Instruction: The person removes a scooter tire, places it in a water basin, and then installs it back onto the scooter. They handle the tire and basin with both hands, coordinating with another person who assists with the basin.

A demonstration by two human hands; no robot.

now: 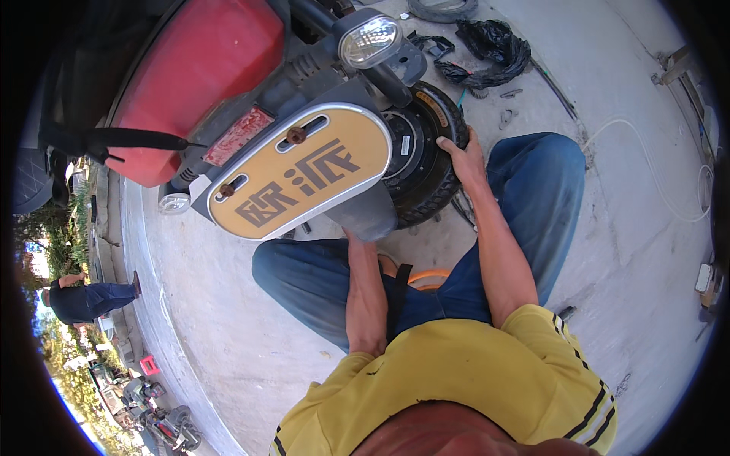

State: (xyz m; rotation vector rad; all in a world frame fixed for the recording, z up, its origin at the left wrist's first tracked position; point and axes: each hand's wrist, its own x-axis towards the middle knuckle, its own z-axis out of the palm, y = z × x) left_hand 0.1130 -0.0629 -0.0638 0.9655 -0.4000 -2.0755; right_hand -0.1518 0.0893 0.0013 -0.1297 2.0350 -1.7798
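A black wheel with a knobby tire (423, 199) sits at the rear of a red scooter-like vehicle (205, 61). My right hand (463, 158) grips its right side, thumb on the sidewall and fingers round the tread. My left forearm (366, 296) reaches up beneath the grey mudguard (363, 211), which hides that hand's fingers. Left of the wheel, a tan oval license plate (304, 175) in a silver frame is fixed by rusty bolts. A clear lamp (370, 42) stands above the wheel.
Black plastic bags (494, 53) and a loose tire (443, 9) lie on the concrete beyond the wheel. An orange ring-shaped thing (430, 278) shows between my legs. A white hose (646, 148) curves at the right. Far left are another person (91, 300) and parked motorcycles (171, 425).
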